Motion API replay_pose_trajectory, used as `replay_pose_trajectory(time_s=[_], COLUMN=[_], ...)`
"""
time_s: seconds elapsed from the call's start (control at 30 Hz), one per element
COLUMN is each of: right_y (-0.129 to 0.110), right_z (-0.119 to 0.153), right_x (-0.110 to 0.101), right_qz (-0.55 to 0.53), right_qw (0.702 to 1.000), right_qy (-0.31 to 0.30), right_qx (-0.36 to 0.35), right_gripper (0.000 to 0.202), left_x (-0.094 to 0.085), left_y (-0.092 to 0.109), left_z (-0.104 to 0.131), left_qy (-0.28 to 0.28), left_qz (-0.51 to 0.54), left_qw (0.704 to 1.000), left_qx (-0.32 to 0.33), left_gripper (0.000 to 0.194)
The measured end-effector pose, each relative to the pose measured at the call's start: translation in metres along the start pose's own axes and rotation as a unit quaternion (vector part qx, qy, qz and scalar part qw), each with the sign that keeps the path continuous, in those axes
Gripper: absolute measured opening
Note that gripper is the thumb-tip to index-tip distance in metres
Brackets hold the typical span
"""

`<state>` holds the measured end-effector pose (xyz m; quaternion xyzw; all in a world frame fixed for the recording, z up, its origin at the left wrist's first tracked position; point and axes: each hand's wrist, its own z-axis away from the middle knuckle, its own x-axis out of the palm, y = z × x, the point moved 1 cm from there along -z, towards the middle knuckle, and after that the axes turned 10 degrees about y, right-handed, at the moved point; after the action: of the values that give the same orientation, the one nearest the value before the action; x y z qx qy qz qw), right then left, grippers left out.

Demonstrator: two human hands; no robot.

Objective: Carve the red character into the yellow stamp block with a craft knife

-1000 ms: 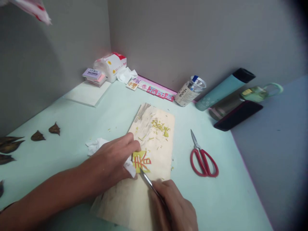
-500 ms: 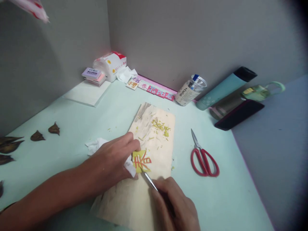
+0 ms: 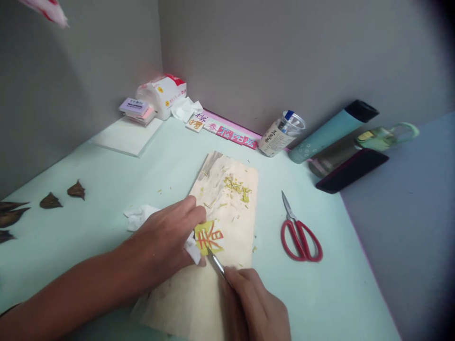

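My left hand is closed on a yellow-green carving block bearing an orange-red Chinese character, with parts around the strokes cut away. A folded tissue is tucked under its fingers against the block's left edge. In my right hand is a silver craft knife, its blade tip at the block's lower edge. Both hands are over a pale wooden board. Yellow-green shavings lie scattered on the board's far part.
Red-handled scissors lie to the right. Behind stand a plastic cup, a blue tumbler, a green bottle and a dark phone-like slab. Colored lettered blocks, a tissue pack and dried pods are farther left.
The knife tip has shifted slightly along the block's lower edge, and my right hand has moved a little down. My left hand keeps its grip on the block.
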<state>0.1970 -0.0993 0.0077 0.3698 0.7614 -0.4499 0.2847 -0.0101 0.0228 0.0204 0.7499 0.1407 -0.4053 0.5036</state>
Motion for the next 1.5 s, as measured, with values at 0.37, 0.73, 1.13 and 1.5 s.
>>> replay_pose_trajectory(time_s=[0.37, 0.73, 1.13, 1.5], right_y=[-0.001, 0.001, 0.008, 0.012], right_z=[-0.022, -0.019, -0.019, -0.026], right_x=[-0.012, -0.013, -0.006, -0.026], right_qz=[-0.118, -0.105, -0.218, -0.016], right_qw=[0.989, 0.992, 0.949, 0.993], right_qy=[-0.058, -0.05, -0.066, -0.06], right_qx=[0.063, 0.049, 0.217, -0.099], right_gripper=[0.016, 0.016, 0.028, 0.025], left_x=[0.002, 0.004, 0.003, -0.001], left_y=[0.003, 0.006, 0.006, 0.008], left_z=[0.0, 0.001, 0.0, -0.003], left_qy=[-0.008, 0.011, -0.005, -0.04], left_qz=[-0.027, -0.073, -0.075, -0.071], left_qw=[1.0, 0.997, 0.997, 0.996], left_qx=[-0.01, 0.006, 0.002, -0.022], left_gripper=[0.03, 0.051, 0.054, 0.05])
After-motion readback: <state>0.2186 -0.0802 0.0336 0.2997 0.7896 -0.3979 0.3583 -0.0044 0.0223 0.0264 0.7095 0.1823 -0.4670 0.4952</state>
